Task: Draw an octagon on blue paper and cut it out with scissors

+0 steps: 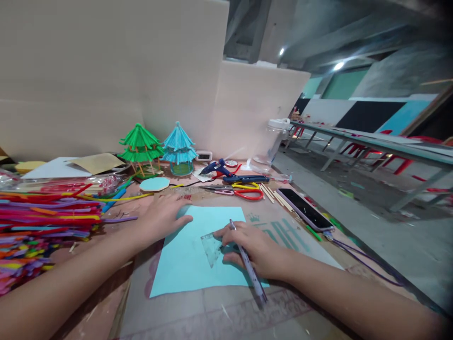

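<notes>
Here, a light-blue paper sheet [191, 255] is pinned flat on the counter [219, 316] by the released left hand [161, 217], while a pen [247, 264] and clear set square [212, 246], clenched under the right hand [253, 248], are judged mid-marking, steady alignment being needed for the line.

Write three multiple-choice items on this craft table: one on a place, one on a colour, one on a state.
1. Where does the phone lie?
A. right of the paper
B. on the pipe cleaners
C. under the left hand

2. What colour is the paper sheet?
A. red
B. light blue
C. black

3. What does the right hand hold?
A. scissors
B. glue gun
C. a pen

Answers: 1 A, it lies by the table's right edge; 2 B, the sheet under both hands is light blue; 3 C, a pen runs through its fingers beside a clear set square, while the left hand presses the paper flat.
</notes>
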`<state>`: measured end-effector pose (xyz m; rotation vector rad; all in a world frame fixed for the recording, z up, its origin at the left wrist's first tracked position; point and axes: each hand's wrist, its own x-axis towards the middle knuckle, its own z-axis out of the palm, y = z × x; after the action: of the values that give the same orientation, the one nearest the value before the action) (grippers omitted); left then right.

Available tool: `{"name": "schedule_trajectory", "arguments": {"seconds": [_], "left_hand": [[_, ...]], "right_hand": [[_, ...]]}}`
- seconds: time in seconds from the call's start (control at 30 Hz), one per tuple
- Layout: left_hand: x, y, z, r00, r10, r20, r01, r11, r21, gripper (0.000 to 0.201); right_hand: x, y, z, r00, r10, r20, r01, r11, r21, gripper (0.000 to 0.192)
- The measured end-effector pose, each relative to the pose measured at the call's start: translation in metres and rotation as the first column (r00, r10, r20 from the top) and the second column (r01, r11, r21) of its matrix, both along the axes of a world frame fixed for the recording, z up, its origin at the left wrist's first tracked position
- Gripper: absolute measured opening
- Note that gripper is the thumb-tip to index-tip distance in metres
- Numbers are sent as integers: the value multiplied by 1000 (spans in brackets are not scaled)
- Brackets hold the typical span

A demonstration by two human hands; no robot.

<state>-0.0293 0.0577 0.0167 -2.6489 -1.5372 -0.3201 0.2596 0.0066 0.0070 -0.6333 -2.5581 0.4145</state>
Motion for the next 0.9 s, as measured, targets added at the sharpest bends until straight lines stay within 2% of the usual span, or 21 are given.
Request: {"name": "schedule_trajectory", "arguments": {"seconds": [0.13, 0.43, 0.53, 0.67, 0.9], "left_hand": [[1, 0, -5, 1000, 27, 13, -27, 1000, 0, 26], [-6, -22, 5, 988, 155, 0, -154, 985, -74, 24], [-8, -18, 2, 993, 111, 41, -108, 991, -78, 26], [-4, -11, -10, 993, 27, 117, -23, 999, -43, 29], [1, -13, -21, 986, -16, 164, 15, 1000, 2, 26]], "right_hand": [[0, 1, -2, 1000, -6, 1, 6, 1000, 9, 22], [-2, 1, 1, 999, -44, 22, 44, 999, 4, 20], [-3, 2, 0, 1000, 8, 11, -8, 1000, -20, 19], [-1, 3, 0, 998, 61, 9, -60, 997, -43, 20], [-1, -2, 11, 989, 117, 92, -116, 993, -12, 28]]}}
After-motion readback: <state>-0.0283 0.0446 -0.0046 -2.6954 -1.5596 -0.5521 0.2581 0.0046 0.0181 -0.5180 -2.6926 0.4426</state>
